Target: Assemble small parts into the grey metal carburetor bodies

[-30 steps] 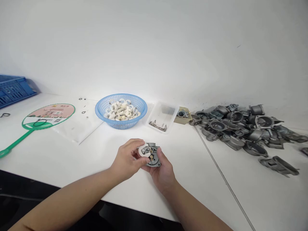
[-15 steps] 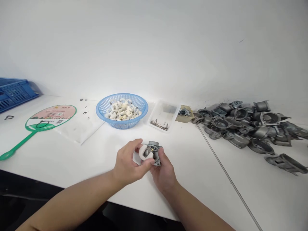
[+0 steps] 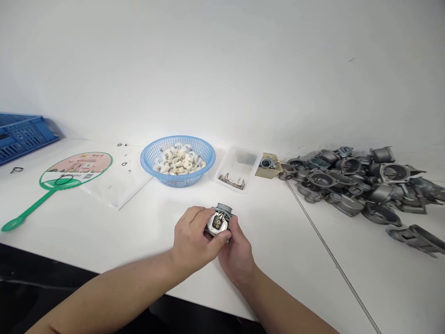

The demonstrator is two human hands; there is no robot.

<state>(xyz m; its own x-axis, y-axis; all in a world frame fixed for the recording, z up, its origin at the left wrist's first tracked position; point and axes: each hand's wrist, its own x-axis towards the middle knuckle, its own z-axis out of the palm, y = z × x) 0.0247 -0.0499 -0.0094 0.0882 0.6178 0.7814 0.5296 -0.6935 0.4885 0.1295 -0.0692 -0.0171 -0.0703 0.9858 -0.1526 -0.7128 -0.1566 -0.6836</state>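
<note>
- We place the work above the near middle of the white table (image 3: pixel 139 232): a compact grey metal casting with a round mouth (image 3: pixel 224 208), held up between both hands. A white, C-shaped, plastic-looking piece (image 3: pixel 211 224) sits at its upward face, around two small round brass fittings (image 3: pixel 218 223).
- Left hand (image 3: pixel 194 234): thumb and forefinger pinch across the white piece, near its edges. The remaining fingers curl out of sight behind; we cannot tell how they press.
- Right hand (image 3: pixel 238 253): thumb laid along the casting's right edge, palm below. Its other fingers are hidden under the metal; spread or together, we cannot tell.
- Risk, in our judgement: the white piece could skew or slip off if the left pinch slackens while the casting rolls in the right palm.
- Second risk: pushing the piece down crooked could make it rub or catch on the brass fittings.
- Third: the casting could drop if the right thumb slides from its edge.
- Writing: the green-rimmed plastic hand fan (image 3: pixel 76 162) carries a line of printed characters near its top and a small square code low down; both too small for us to read. We find no legible brand on the casting.
</note>
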